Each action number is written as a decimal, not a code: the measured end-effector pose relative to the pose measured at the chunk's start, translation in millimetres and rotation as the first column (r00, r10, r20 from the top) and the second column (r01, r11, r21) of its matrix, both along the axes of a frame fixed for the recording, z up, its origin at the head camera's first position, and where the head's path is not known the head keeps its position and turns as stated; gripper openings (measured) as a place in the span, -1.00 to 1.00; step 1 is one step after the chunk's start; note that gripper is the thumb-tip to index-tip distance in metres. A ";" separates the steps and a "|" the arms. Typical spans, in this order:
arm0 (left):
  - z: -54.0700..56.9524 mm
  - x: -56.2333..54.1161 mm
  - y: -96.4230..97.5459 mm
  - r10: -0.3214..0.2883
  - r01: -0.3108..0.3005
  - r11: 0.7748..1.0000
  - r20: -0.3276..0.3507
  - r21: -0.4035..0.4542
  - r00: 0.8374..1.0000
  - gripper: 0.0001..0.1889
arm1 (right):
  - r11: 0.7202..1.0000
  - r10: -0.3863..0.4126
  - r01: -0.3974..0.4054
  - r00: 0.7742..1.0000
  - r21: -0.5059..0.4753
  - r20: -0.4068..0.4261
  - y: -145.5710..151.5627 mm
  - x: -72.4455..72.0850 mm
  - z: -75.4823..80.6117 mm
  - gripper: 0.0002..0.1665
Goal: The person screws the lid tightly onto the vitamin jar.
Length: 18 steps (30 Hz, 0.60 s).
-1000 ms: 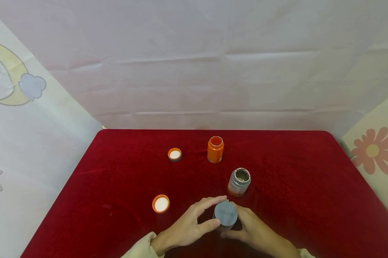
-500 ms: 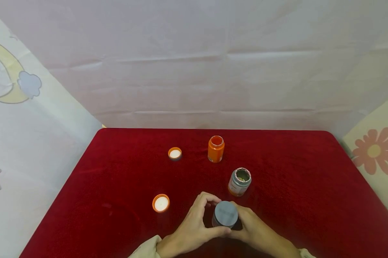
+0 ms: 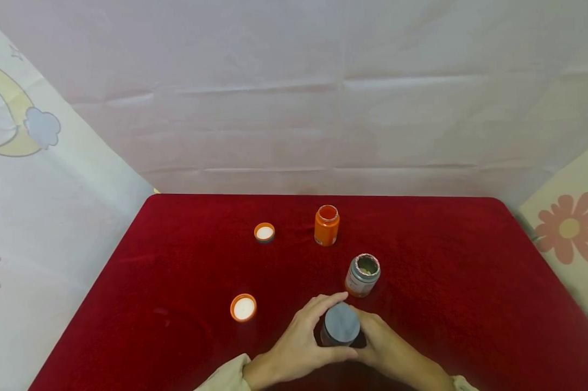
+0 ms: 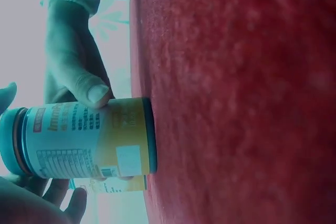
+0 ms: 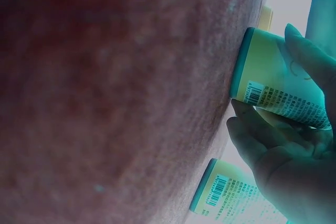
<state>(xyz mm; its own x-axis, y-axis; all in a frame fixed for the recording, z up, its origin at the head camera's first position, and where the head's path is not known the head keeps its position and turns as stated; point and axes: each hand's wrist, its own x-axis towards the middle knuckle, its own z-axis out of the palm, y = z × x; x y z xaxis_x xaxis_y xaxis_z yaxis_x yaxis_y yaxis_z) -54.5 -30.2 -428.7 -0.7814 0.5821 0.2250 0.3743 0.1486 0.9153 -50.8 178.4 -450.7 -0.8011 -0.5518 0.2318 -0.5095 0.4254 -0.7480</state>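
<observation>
Here, on the red table's (image 3: 176, 260) near side, the right hand (image 3: 389, 347) grips a lidded jar (image 4: 89, 140) that stands upright. The left hand (image 3: 298, 345) bends round its grey lid (image 3: 342, 323); I can't tell if those fingers squeeze it. Hands hide some of the jar. The stuff inside the far open grey jar (image 3: 361, 283) is hard to see.

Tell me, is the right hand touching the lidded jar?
Touching. The left wrist view shows the right hand with its thumb against the side of the lidded jar.
</observation>
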 end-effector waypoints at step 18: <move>2.4 0.1 -9.9 -0.061 0.060 0.998 -0.030 -0.025 0.998 -0.28 | 1.000 0.009 -0.009 0.997 0.002 0.079 -0.5 -0.2 2.5 -0.47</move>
<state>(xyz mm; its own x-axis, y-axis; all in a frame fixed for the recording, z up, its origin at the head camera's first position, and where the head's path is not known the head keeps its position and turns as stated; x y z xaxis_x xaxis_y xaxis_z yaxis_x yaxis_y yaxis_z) -54.4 -40.2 -426.2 -0.7376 0.6335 0.2338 0.4109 0.1463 0.8999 -51.0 178.0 -448.3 -0.8120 -0.5595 0.1664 -0.4525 0.4233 -0.7849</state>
